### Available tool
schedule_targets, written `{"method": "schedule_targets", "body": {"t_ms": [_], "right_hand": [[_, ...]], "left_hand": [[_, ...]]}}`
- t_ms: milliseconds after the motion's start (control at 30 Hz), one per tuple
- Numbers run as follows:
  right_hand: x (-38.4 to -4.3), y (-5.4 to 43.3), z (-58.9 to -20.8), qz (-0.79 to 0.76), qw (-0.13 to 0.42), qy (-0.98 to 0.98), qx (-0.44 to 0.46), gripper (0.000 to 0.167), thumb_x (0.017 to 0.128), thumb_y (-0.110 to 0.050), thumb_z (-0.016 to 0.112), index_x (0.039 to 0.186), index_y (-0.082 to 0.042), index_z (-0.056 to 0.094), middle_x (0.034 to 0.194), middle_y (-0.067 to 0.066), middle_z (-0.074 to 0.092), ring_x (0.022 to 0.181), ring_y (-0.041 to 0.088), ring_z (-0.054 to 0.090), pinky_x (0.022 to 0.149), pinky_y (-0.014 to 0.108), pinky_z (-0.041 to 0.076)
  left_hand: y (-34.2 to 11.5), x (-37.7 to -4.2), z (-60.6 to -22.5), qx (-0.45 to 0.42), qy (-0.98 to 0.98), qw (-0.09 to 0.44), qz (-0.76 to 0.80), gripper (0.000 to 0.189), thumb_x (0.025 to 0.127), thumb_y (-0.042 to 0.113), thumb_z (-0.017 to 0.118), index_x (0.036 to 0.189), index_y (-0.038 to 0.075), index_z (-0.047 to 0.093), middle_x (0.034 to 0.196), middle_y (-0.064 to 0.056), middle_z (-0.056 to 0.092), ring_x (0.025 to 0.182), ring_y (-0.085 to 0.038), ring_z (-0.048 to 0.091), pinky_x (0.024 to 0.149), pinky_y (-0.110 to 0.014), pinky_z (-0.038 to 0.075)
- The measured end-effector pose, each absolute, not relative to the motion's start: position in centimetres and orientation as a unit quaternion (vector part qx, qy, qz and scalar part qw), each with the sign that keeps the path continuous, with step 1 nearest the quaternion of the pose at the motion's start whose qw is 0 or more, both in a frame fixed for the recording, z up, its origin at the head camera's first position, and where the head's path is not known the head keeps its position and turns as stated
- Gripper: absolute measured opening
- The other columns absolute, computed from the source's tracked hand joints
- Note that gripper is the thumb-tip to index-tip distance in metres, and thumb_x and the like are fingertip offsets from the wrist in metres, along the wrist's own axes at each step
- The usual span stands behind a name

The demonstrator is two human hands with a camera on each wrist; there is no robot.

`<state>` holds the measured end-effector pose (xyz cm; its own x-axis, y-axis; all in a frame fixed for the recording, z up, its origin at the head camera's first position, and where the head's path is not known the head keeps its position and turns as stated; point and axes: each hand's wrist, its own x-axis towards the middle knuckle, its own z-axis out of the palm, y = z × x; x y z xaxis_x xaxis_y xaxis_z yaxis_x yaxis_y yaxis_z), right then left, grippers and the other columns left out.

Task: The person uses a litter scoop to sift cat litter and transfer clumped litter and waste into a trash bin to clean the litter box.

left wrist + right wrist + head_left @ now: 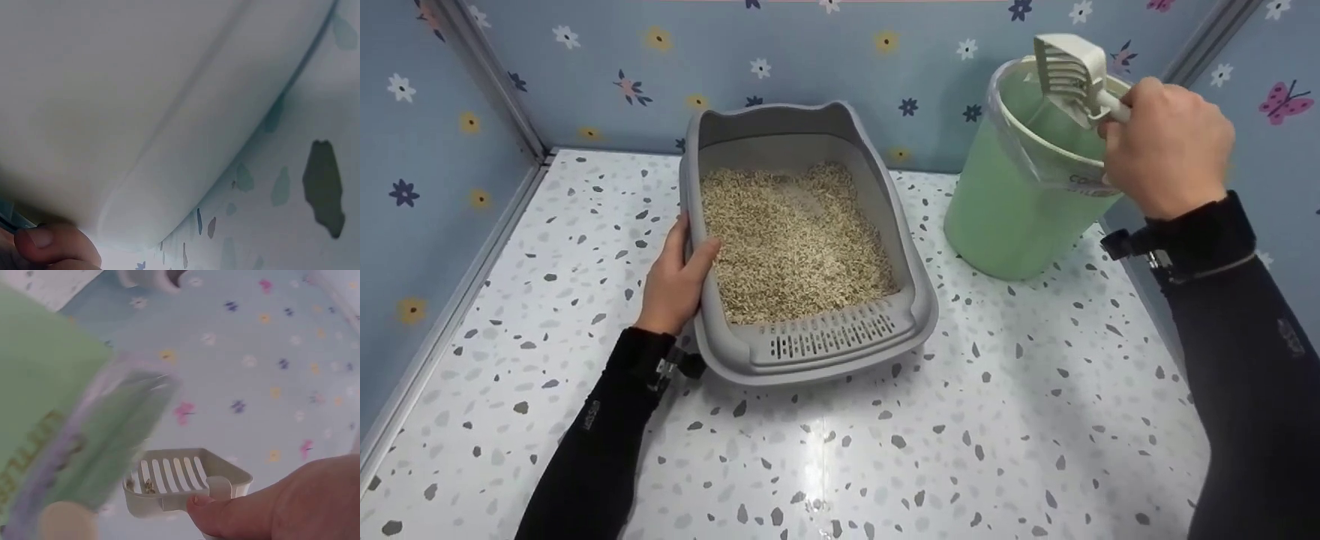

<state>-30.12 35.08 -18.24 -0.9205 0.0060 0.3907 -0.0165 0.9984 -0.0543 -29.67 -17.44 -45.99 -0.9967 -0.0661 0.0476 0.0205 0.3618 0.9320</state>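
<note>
A grey litter box (911, 262) holds tan pellet litter (795, 247), with a shallow dip toward the back. My left hand (675, 281) grips its left rim, thumb over the edge and fingers along the outer wall. In the left wrist view the box's side (140, 112) fills most of the picture. My right hand (1170, 142) holds a pale slotted litter scoop (1072, 71) by its handle, tilted over the mouth of a green bin (1012, 210). The right wrist view shows a few small bits of litter (149, 486) in the scoop (174, 475).
A clear bag liner (1020, 150) folds over the bin's rim. Blue flowered panels (825, 60) stand behind and at both sides. The speckled white floor (825, 450) runs beneath the box and bin.
</note>
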Motion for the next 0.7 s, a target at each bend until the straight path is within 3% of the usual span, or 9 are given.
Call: {"method": "schedule_targets", "body": {"t_ms": [133, 267, 467, 700], "right_hand": [[-28.3, 31.8, -17.9, 0.055, 0.266, -0.961, 0.057, 0.032, 0.111, -0.02, 0.066, 0.121, 0.01, 0.072, 0.105, 0.031, 0.074, 0.084, 0.051, 0.066, 0.06, 0.047, 0.037], [-27.3, 27.2, -18.5, 0.066, 0.279, -0.95, 0.123, 0.027, 0.11, -0.021, 0.073, 0.115, 0.005, 0.075, 0.1, 0.024, 0.077, 0.08, 0.043, 0.068, 0.065, 0.053, 0.048], [-27.5, 20.8, -20.9, 0.089, 0.184, -0.963, 0.174, 0.022, 0.108, -0.021, 0.076, 0.114, 0.001, 0.075, 0.101, 0.016, 0.077, 0.081, 0.036, 0.07, 0.072, 0.053, 0.059], [-30.9, 16.1, -26.3, 0.021, 0.038, -0.976, 0.215, 0.016, 0.105, -0.019, 0.072, 0.112, -0.005, 0.071, 0.099, 0.014, 0.075, 0.087, 0.036, 0.072, 0.074, 0.055, 0.062]], "left_hand": [[-17.4, -29.7, -45.8, 0.019, -0.823, 0.035, -0.567, 0.09, 0.107, 0.07, 0.057, 0.18, 0.038, 0.016, 0.183, -0.008, 0.024, 0.164, -0.046, 0.031, 0.133, -0.064, 0.025], [-17.5, -29.6, -45.8, 0.02, -0.82, 0.032, -0.571, 0.09, 0.107, 0.07, 0.057, 0.18, 0.037, 0.016, 0.184, -0.008, 0.024, 0.164, -0.044, 0.03, 0.133, -0.062, 0.025], [-17.5, -29.6, -46.0, 0.004, -0.818, 0.037, -0.574, 0.092, 0.107, 0.072, 0.055, 0.181, 0.033, 0.014, 0.185, -0.003, 0.021, 0.168, -0.036, 0.023, 0.136, -0.054, 0.02], [-17.6, -29.5, -45.9, 0.009, -0.819, 0.038, -0.573, 0.089, 0.107, 0.072, 0.056, 0.179, 0.04, 0.016, 0.184, -0.003, 0.022, 0.166, -0.04, 0.027, 0.135, -0.058, 0.022]]}}
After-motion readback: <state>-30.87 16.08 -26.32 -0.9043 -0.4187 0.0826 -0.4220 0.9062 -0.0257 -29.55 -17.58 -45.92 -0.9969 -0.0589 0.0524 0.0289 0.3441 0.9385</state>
